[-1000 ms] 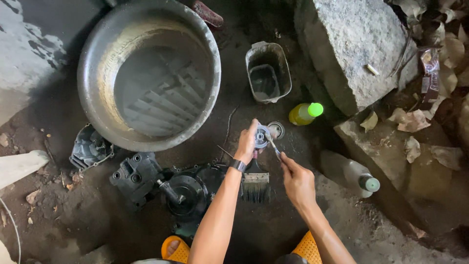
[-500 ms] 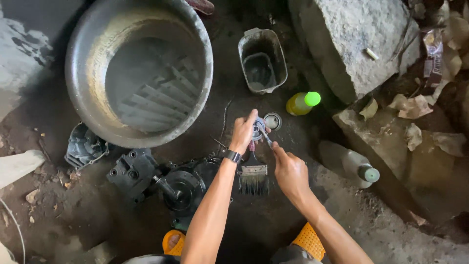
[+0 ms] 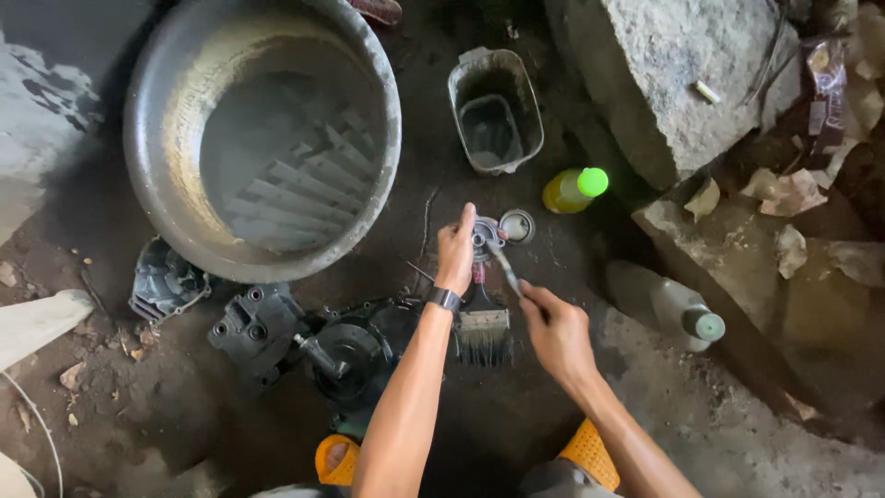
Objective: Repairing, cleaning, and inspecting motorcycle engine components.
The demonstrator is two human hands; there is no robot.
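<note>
Left hand [image 3: 456, 249] grips round part [image 3: 483, 234]; right hand [image 3: 556, 329] grips thin tool [image 3: 505, 267], beside basin [image 3: 157, 111].

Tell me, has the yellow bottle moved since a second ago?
No. The yellow bottle lies in the same spot between the plastic tub and the big rock; only the camera has shifted.

Basin [image 3: 147, 184], tub [image 3: 495, 115] crowd — ground right open.
</note>
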